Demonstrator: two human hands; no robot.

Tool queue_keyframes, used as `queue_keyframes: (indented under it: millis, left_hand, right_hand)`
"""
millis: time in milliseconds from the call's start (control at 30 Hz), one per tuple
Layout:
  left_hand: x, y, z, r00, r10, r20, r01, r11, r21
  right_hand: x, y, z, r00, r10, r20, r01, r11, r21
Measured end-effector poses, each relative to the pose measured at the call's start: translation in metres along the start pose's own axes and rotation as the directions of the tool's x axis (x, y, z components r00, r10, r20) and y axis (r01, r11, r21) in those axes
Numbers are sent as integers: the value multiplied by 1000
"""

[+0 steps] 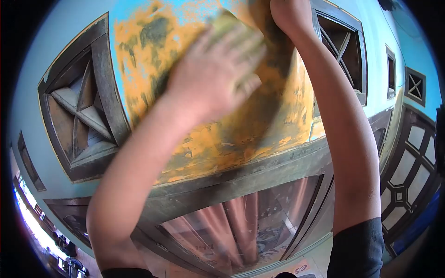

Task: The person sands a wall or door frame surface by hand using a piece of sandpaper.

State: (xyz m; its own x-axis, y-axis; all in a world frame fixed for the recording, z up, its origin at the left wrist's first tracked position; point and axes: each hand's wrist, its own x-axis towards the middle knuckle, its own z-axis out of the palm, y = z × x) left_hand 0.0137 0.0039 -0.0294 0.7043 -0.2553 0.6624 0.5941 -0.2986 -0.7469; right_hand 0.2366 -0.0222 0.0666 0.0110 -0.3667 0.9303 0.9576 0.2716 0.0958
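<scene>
My left hand [215, 69] is pressed against a patchy orange wall panel [139, 78], its fingers spread and smeared by motion. Beneath those fingers a flat yellowish-green sheet [227, 19] shows at its upper edge; blur hides what kind it is. Up at the top edge of the view, my right hand [292, 14] is raised beside the same panel. Its fingers are cut off, so I cannot make out whether it holds anything. Bits of blue paint and dark grey patches show through the orange coat.
Left of the panel is a dark wooden vent frame [102, 83] with crossed slats; a similar frame [364, 60] stands to the right. Under the panel runs a wooden ledge [185, 187], above a glass pane [271, 217] with pinkish curtains. A panelled door [408, 162] is at far right.
</scene>
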Motion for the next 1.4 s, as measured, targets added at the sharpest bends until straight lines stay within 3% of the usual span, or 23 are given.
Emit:
queue_keyframes:
  millis: [33, 100, 167, 233, 333, 433, 533, 567, 667, 700, 800, 867, 900, 1000, 1133, 1233, 1333, 1400]
  left_hand:
    - [6, -21, 0, 999, -22, -46, 24, 999, 47]
    - [11, -68, -3, 969, -238, -65, 244, 964, 104]
    - [16, -48, -35, 917, -396, 45, 388, 913, 126]
    - [-2, -55, -7, 947, -277, -162, 302, 941, 154]
    - [-27, 1, -10, 984, -157, 87, 151, 986, 68]
    - [-30, -6, -18, 989, -55, 134, 60, 998, -34]
    - [-12, -50, -28, 977, -184, -103, 193, 978, 84]
    - [-9, -38, -50, 898, -406, 169, 397, 914, 86]
    - [-40, -24, -9, 957, -282, -69, 286, 955, 77]
    - [-52, 2, -18, 970, -223, 97, 218, 974, 62]
    - [-114, 55, -32, 944, -77, 320, 130, 980, -150]
    - [-130, 32, -38, 937, -193, 291, 216, 975, -48]
    - [-134, 23, -40, 930, -248, 273, 258, 966, -2]
    - [-137, 18, -40, 880, -421, 220, 426, 904, 26]
    - [-177, 85, -38, 897, -264, 355, 315, 944, -96]
    - [-171, 57, -47, 859, -372, 351, 413, 909, -48]
    - [-162, 28, -44, 859, -475, 192, 487, 873, -19]
    - [-168, 46, -43, 838, -490, 239, 505, 863, -2]
  right_hand:
    - [1, 4, 0, 1000, -15, 7, 15, 1000, -13]
    - [1, 2, 1, 1000, -20, 20, 21, 1000, -17]
    - [-2, -4, -5, 1000, 3, 30, -3, 1000, -4]
    - [-2, -7, -5, 999, 9, 52, -7, 999, -32]
    - [-4, -6, -5, 999, 1, 53, 2, 998, -68]
    - [-6, 0, 2, 997, -64, 38, 66, 996, -66]
    - [-7, 1, 4, 995, -75, 61, 81, 991, -102]
    - [-11, 0, 2, 995, -59, 78, 68, 990, -125]
    - [-21, -15, -11, 989, 18, 144, 15, 974, -228]
    - [-28, -15, -13, 988, -20, 151, 53, 975, -215]
    - [-42, -11, -20, 976, -114, 184, 144, 977, -157]
    - [-47, -14, -28, 970, -102, 221, 134, 982, -134]
    - [-47, -16, -31, 966, -125, 228, 175, 962, -212]
    - [-48, -15, -29, 967, -124, 223, 177, 956, -236]
    - [-48, -25, -35, 965, -62, 254, 138, 946, -293]
    - [-47, -24, -35, 968, -51, 244, 120, 954, -276]
    - [-49, -23, -33, 964, -54, 260, 132, 947, -293]
    - [-56, -25, -37, 965, -42, 260, 118, 951, -284]
